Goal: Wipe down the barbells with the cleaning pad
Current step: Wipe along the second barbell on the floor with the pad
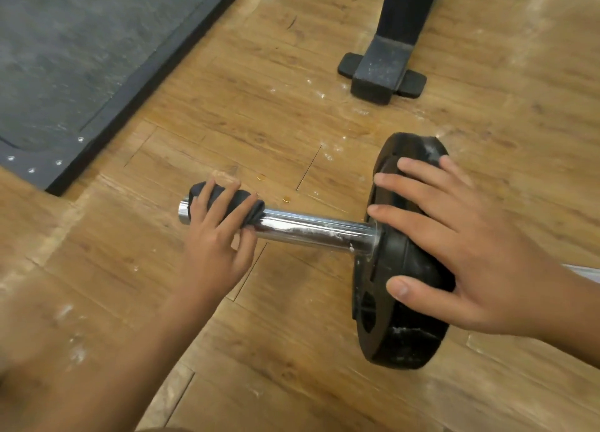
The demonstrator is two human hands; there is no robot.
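I am in a gym, down on the weights floor. The black weight plate (402,301) in front of me sits on the chrome sleeve of a barbell (318,230), and both are streaked with white powder. Beyond the plate stands a black steel equipment leg (386,61) with a rubber foot (413,85). Far left of the plate lies a dark rubber mat (48,58) with screw heads (58,162) along its edge. The wood-plank floor (259,106) around the plate is scuffed and dusted white.

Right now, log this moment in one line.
left hand grips cleaning pad on barbell sleeve | right hand rests on weight plate
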